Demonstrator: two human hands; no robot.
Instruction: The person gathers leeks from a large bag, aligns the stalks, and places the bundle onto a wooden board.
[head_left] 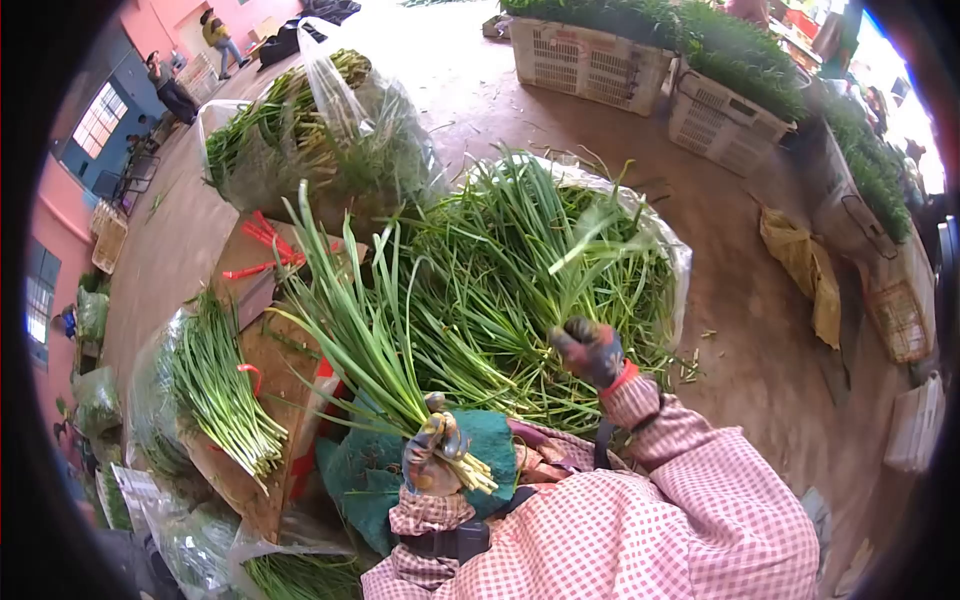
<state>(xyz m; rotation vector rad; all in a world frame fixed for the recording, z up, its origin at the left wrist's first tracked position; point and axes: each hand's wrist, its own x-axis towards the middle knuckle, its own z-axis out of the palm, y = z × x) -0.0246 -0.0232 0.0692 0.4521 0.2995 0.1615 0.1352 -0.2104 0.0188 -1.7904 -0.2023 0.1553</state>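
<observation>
The left hand (435,458), gloved, is clamped round the pale root ends of a bunch of green stalks (365,335) that fans up and to the left, over the person's lap. The right hand (590,350), also gloved, is well apart from it, out on the near edge of the big pile of loose stalks (500,265). Its fingers are curled, but whether they grip any stalks cannot be told.

Judging from how things lie, the work is well short of done. The pile, the largest thing here, is heaped in its clear plastic bag (682,262) on the floor. A second full bag (310,135) stands behind it at the far left. The held bunch shows no band.

Along the far right edge of the floor stand white crates (590,62) topped with greens. On the left, a sheet of cardboard (290,372) carries one finished bunch (220,392) with a red band, and loose red ties (265,248) lie at the cardboard's far end. A green cloth (355,478) covers the lap. A crumpled yellow sack (805,270) lies on the floor to the right, clear of both hands.
</observation>
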